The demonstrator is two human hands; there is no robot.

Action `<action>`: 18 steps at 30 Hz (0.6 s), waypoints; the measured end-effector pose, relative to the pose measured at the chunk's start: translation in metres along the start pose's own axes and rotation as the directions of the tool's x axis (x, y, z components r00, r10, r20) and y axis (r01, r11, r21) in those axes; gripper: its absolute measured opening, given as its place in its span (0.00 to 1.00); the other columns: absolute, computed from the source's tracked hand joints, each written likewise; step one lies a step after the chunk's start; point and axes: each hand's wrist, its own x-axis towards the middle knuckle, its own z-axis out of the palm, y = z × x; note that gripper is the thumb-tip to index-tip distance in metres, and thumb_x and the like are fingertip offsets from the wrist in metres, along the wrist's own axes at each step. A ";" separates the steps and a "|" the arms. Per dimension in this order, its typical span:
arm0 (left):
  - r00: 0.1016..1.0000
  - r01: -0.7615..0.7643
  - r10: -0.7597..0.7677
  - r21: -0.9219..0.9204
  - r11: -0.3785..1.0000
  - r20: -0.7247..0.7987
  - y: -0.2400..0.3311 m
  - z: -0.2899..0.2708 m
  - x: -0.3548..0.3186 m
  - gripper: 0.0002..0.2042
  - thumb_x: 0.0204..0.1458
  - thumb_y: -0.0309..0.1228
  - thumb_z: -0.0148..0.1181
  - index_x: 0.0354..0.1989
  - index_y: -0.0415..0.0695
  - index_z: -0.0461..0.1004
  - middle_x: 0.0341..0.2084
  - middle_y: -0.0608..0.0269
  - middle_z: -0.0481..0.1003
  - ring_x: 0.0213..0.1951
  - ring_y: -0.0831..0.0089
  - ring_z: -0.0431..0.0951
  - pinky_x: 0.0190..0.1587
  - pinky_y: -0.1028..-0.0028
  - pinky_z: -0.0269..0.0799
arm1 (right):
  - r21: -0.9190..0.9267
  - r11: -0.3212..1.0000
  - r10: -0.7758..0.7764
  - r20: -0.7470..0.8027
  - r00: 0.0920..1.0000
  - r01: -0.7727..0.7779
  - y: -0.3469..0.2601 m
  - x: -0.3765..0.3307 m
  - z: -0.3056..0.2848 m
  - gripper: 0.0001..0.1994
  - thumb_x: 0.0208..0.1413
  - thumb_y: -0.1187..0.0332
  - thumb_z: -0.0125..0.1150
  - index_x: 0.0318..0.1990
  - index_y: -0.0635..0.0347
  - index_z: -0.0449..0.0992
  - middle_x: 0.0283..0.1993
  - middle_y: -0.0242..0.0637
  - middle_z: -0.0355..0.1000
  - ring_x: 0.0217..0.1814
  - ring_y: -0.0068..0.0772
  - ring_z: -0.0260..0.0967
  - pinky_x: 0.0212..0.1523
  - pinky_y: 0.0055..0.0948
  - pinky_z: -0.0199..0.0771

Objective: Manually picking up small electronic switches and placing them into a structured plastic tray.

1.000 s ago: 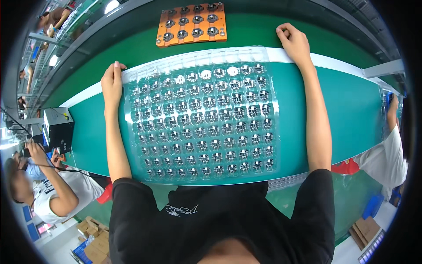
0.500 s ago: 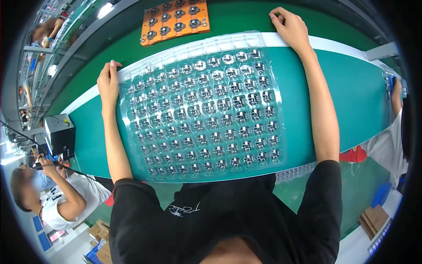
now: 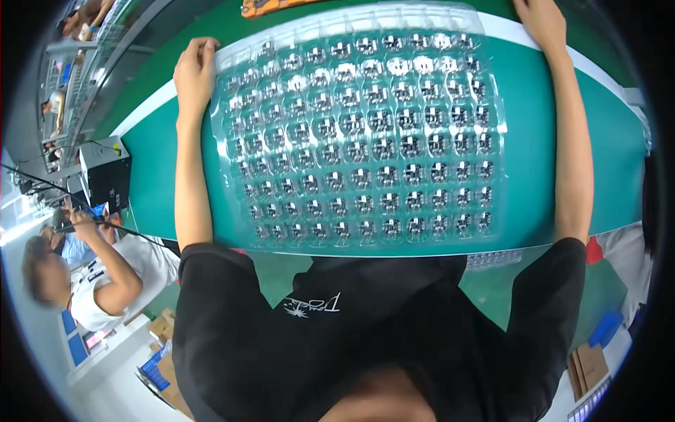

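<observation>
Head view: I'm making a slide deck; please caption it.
Clear tray of small electronic parts on a teal worktop, left hand and right hand either side, orange plate beyond.

Clear tray [image 3: 337,24] of small components [image 3: 383,122] on green table [image 3: 527,155], between left grip [image 3: 193,74] and right grip [image 3: 545,22].

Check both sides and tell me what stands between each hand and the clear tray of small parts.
Nothing visible does. The left hand is right beside the clear tray's far left corner; I cannot tell if they touch. The right hand, partly cut off above, is apart from its right side, with no object in the gap.
</observation>
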 end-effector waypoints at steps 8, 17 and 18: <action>0.996 0.086 -0.082 0.150 0.985 -0.031 -0.010 -0.047 -0.015 0.13 0.66 0.40 0.57 0.45 0.43 0.79 0.26 0.60 0.79 0.27 0.70 0.76 0.35 0.70 0.72 | 0.270 0.938 0.180 0.157 0.971 -0.218 -0.023 0.013 0.029 0.15 0.59 0.59 0.61 0.30 0.64 0.79 0.30 0.53 0.77 0.35 0.58 0.77 0.37 0.50 0.73; 0.999 0.034 -0.034 -0.010 0.999 -0.009 -0.016 -0.018 -0.005 0.15 0.67 0.45 0.56 0.50 0.49 0.81 0.28 0.65 0.76 0.31 0.75 0.74 0.39 0.74 0.71 | 0.232 0.960 0.117 0.186 0.976 -0.159 0.001 0.000 0.000 0.16 0.59 0.58 0.62 0.31 0.65 0.79 0.28 0.52 0.76 0.32 0.55 0.76 0.35 0.48 0.72; 0.996 0.092 -0.092 -0.004 0.996 0.007 -0.016 -0.017 -0.003 0.16 0.68 0.46 0.55 0.50 0.48 0.80 0.30 0.64 0.77 0.33 0.75 0.74 0.41 0.74 0.71 | 0.253 0.956 0.106 0.186 0.977 -0.152 0.002 0.004 0.002 0.16 0.59 0.58 0.63 0.31 0.65 0.79 0.28 0.52 0.76 0.32 0.55 0.76 0.35 0.47 0.72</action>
